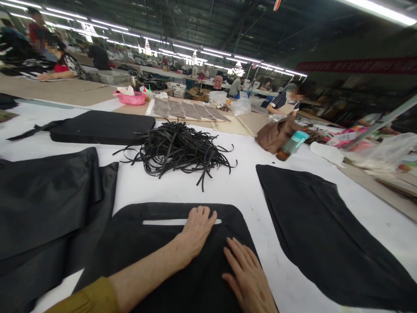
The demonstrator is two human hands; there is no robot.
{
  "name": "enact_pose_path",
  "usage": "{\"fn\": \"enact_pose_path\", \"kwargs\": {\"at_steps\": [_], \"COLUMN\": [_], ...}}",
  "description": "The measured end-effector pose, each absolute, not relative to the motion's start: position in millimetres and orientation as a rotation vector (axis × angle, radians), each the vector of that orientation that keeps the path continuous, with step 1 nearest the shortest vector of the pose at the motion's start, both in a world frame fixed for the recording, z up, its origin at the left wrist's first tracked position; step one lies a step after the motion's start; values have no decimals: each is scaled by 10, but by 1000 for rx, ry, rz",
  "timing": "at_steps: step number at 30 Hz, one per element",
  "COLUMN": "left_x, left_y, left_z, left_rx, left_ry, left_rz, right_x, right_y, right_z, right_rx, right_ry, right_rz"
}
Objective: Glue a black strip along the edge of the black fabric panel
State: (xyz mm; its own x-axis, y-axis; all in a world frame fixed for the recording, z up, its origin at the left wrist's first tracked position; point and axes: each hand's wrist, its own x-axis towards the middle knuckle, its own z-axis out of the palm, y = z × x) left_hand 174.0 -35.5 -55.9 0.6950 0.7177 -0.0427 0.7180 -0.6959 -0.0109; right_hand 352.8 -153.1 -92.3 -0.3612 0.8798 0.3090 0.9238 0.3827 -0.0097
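Note:
In front of me on the white table lies a black fabric panel (156,256) with rounded upper corners. A long narrow slot (163,222) runs across it near its top edge, and white shows through. My left hand (197,230) rests over the slot's right part, fingers bent and close together. Its fingertips are turned down out of sight, so whatever they may pinch is hidden. Lower and to the right, my right hand (247,271) lies on the panel near its right edge, fingers stretched out and holding nothing.
Beyond the panel sit a heap of black strips (179,150) and a stack of black pieces (104,126). Black sheets (48,204) lie left, more black panels (325,234) right. Farther off are a bottle (293,145), a pink basket (132,98) and people at tables.

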Motion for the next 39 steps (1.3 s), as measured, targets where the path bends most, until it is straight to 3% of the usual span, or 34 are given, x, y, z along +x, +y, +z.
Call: {"fn": "enact_pose_path", "kwargs": {"at_steps": [6,11,19,24,30,39], "left_x": [1700,1722,1641,1591,1095,-194], "left_y": [-377,-483,-508,-485,-425,-426], "left_z": [-607,-692,-878,-849,-829,-823], "left_rx": [2938,2887,2781,2749,2790,2739], "left_ry": [967,1046,754,715,888,1374], "left_rz": [-78,193,340,306,192,250], "right_x": [3590,3543,3334,3324,3349,3322], "right_y": [-1825,-1893,-1331,-908,-896,-752], "right_z": [-1059,-1050,-631,-760,-845,-654], "right_rx": [-1457,-1446,-1789,-1688,-1615,-1728], "right_ry": [-2481,-2425,-2165,-2321,-2492,-2365], "right_rz": [-387,-561,-167,-126,-287,-46]}}
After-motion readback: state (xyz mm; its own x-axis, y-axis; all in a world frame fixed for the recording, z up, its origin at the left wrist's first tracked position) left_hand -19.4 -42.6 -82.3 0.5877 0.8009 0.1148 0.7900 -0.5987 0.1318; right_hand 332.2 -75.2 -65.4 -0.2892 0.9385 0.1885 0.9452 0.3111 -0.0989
